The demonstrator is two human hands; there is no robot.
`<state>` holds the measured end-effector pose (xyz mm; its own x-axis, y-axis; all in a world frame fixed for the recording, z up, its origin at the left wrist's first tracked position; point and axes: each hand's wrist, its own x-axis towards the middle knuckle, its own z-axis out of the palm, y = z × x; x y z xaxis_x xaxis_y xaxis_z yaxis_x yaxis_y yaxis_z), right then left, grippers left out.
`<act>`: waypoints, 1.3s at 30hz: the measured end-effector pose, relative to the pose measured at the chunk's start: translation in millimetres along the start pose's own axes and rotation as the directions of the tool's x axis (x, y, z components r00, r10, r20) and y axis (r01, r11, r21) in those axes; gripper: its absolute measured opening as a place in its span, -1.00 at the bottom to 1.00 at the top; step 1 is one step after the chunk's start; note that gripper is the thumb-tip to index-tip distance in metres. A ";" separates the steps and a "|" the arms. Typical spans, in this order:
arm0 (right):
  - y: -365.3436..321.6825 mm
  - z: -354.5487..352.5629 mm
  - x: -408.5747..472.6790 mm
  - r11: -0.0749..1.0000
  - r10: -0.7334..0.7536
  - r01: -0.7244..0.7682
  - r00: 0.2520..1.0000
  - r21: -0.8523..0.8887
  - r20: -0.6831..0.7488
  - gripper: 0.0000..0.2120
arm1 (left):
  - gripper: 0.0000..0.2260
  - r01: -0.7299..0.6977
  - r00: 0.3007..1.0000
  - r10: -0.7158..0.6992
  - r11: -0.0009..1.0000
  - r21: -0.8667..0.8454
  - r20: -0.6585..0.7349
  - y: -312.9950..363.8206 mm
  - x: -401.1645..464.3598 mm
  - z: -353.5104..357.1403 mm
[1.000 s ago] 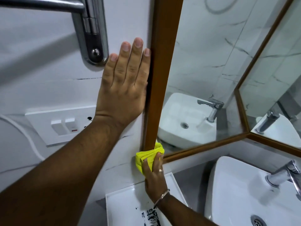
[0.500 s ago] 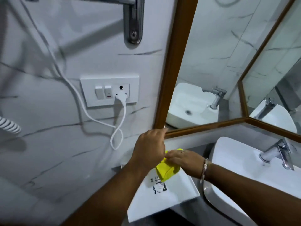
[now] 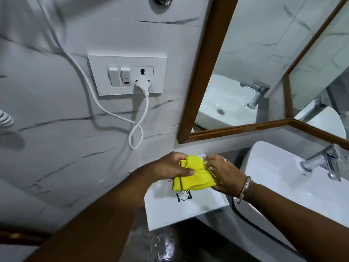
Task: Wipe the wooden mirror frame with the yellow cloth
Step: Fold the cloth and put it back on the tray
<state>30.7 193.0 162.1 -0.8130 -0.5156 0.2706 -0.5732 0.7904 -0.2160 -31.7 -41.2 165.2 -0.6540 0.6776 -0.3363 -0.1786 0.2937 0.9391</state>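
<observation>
A: Where's the yellow cloth (image 3: 194, 176) rn?

B: Lower centre of the frame, bunched up btwn both hands, held in the air over a white tray (image 3: 188, 207). Not touching the wooden mirror frame (image 3: 205, 69).

A: Grip on it?

B: Left hand (image 3: 170, 167) comes in from lower left, thumb and fingers pinching the cloth's left edge. Right hand (image 3: 224, 174) comes in from lower right, fingers curled round the cloth's right side, w/ a dark thread or hem edge by the fingertips. Ring on one finger, metal bracelet (image 3: 244, 188) at the wrist.

A: And the frame?

B: Brown wood, runs from top centre down to a corner just above the hands, then along to the right edge of the frame. Second framed mirror panel joins it at an angle, upper right. Glass reflects a basin and tap.

A: Other stuff?

B: White switch plate (image 3: 127, 75) left of the mirror on the marble wall, centre-left: two switches, one socket w/ a white plug (image 3: 143, 84) in it. Its cord (image 3: 136, 133) loops below and runs off to upper left. White basin (image 3: 283, 180) at lower right, chrome tap (image 3: 321, 163) near the right edge. Tray sits just left of the basin, some dark print on it, can't read it.
</observation>
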 end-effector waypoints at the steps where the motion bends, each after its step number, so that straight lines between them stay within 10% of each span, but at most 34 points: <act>1: 6.5 0.5 -1.4 0.990 0.059 -0.067 0.996 0.128 0.062 -0.17 | -0.73 -0.025 0.999 0.023 0.999 0.046 0.037 4.4 2.1 -0.9; 5: 29.1 9.1 17.1 0.840 0.032 -0.210 0.940 0.500 0.341 0.28 | -0.70 -0.057 0.996 0.045 0.983 0.173 0.075 20.2 8.7 -9.0; 12: 50.8 38.3 41.0 0.829 0.003 -0.319 0.824 0.459 0.566 -0.84 | -0.81 0.029 0.995 0.001 0.955 0.294 -0.101 -3.0 -15.0 -31.1; 17: 63.0 55.5 39.1 0.681 0.215 -0.549 0.783 0.485 0.584 -0.78 | -0.80 0.165 0.943 -0.162 0.986 -0.015 -0.289 -48.5 -30.7 -17.5; 23: 68.2 73.9 31.9 0.655 0.376 -0.670 0.690 0.349 0.618 -0.77 | -0.67 0.296 0.888 -0.437 0.779 -0.552 -0.140 -98.4 -21.8 0.5; 30: 75.7 103.2 17.3 0.607 0.620 -0.764 0.626 0.216 0.472 -0.74 | -0.60 0.335 0.733 -0.303 0.940 -0.065 -0.608 -146.4 17.4 13.3; 34: 62.1 131.6 1.5 0.772 0.605 -0.622 0.655 -0.130 0.453 -0.68 | -0.40 0.495 0.822 -0.114 0.630 0.599 -0.559 -173.2 30.2 32.9; 39: 36.7 177.7 -1.2 0.926 0.373 -0.350 0.782 -0.143 0.500 -0.44 | -0.40 0.407 0.898 0.045 0.293 0.865 -0.437 -198.6 52.0 42.2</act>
<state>-7.7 163.9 -12.9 -0.9005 -0.2737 -0.3380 -0.2314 0.9595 -0.1606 0.8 -35.8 -41.8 -0.9169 0.3269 -0.2290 0.3177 0.9451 0.0772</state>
